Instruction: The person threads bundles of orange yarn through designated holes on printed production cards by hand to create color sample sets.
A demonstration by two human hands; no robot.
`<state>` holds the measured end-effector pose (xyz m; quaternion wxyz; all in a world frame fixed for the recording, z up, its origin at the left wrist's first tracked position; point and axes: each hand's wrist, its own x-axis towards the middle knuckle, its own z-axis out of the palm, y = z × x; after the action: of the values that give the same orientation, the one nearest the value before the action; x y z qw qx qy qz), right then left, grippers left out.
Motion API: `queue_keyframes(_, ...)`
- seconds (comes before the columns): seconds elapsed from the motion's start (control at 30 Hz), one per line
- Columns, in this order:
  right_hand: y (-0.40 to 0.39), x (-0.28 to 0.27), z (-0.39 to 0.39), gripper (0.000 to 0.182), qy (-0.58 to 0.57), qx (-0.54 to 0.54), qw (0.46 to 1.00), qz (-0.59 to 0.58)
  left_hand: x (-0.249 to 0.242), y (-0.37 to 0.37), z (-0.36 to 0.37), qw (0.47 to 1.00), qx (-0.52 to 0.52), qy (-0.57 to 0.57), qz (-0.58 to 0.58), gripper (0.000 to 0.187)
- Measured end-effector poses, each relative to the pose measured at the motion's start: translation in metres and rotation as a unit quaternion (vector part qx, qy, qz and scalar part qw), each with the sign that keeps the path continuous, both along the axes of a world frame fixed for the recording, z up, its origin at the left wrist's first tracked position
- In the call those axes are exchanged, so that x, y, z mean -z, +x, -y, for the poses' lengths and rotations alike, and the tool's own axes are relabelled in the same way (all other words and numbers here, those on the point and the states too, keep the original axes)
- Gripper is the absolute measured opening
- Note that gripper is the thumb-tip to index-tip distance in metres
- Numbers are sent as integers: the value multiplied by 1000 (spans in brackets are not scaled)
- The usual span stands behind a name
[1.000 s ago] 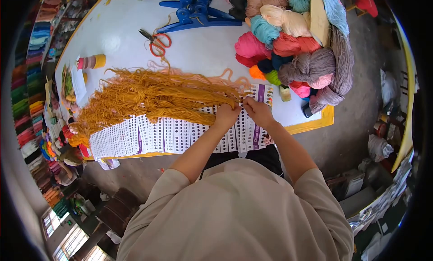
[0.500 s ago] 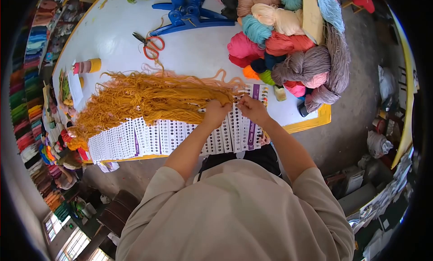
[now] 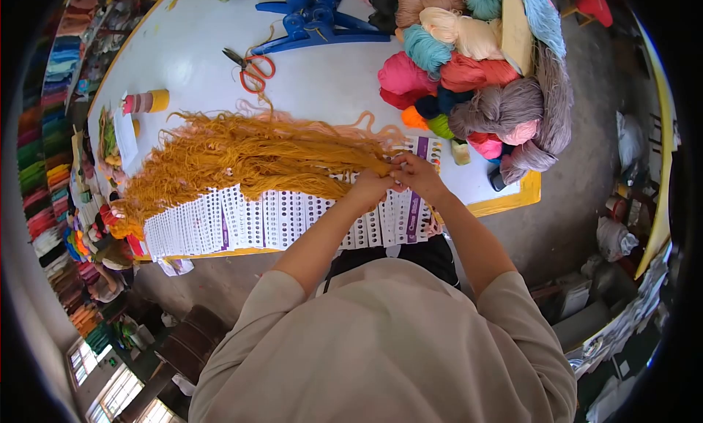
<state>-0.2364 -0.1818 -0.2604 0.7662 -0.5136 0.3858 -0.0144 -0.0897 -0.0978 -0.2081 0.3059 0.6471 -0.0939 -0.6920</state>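
Observation:
A long bundle of mustard-yellow yarn strands (image 3: 242,159) lies across a row of white perforated sample cards (image 3: 249,222) at the table's near edge. My left hand (image 3: 368,187) is closed on the right end of the bundle. My right hand (image 3: 417,174) touches it from the right, fingers pinching yarn strands at the same spot, over the cards near a purple-striped card (image 3: 416,218). Both hands meet fingertip to fingertip.
Red-handled scissors (image 3: 253,68) lie beyond the yarn. A blue plastic frame (image 3: 315,20) stands at the back. A heap of coloured yarn skeins (image 3: 476,72) fills the right side. Small spools (image 3: 146,101) sit at left. Shelves of yarn (image 3: 44,152) line the far left.
My two hands have drawn closer together at the end of the yarn bundle, from slightly apart to touching. The bundle stays in place.

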Motion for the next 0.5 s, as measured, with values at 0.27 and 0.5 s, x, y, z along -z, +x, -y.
queue_keyframes(0.27, 0, 0, -3, 31, -183, -118, 969, -119, -9, 39, -6, 903, 238, -28, 357, 29)
queue_keyframes(0.5, 13, -24, -3, 30, -235, -130, 942, -201, -105, 185, -62, 941, -333, -67, 8, 8)
